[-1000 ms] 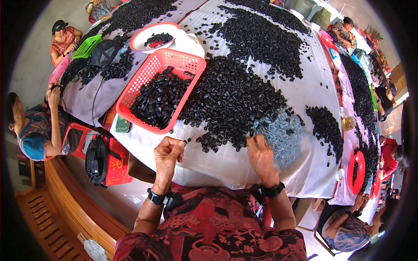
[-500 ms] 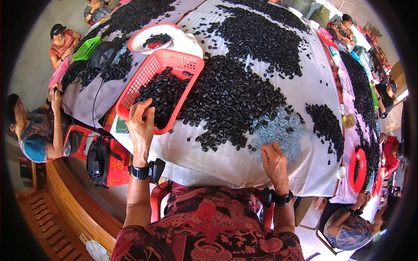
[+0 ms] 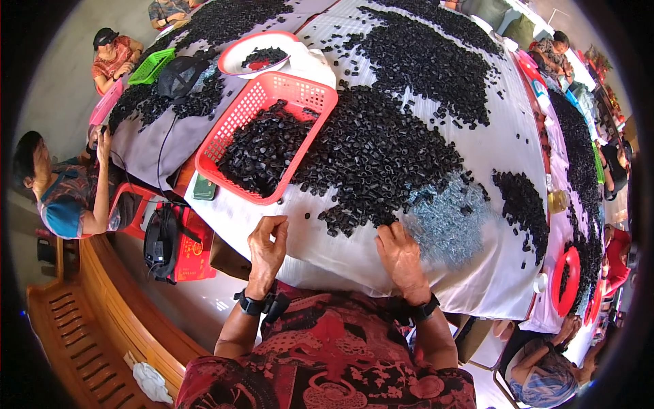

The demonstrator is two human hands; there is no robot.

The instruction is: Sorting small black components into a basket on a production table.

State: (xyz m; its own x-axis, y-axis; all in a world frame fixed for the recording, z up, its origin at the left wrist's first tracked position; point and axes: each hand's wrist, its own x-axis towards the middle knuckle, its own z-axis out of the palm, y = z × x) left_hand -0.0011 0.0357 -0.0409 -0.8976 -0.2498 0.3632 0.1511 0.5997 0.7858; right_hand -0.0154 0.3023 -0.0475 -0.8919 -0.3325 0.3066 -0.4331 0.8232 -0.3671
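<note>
My left hand hovers over the white cloth at the table's near edge, thumb and fingertips pinched together; whatever they hold, if anything, is too small to make out. My right hand is at the near edge of a large heap of small black plastic pieces, its fingers bunched downward and hiding what is in them. Beside it, to the right, spreads a pile of small clear bluish pieces. Beyond my left hand stands a red plastic basket, partly filled with more black pieces.
Behind the basket sits a red-and-white basin holding black pieces. A small green box lies at the basket's near corner. More black pieces lie at right. A wooden bench is at lower left. Several people work around the tables.
My left hand has left the basket and come right and nearer, over the cloth. My right hand has moved left from the clear pieces to the black heap's edge. The view has shifted slightly.
</note>
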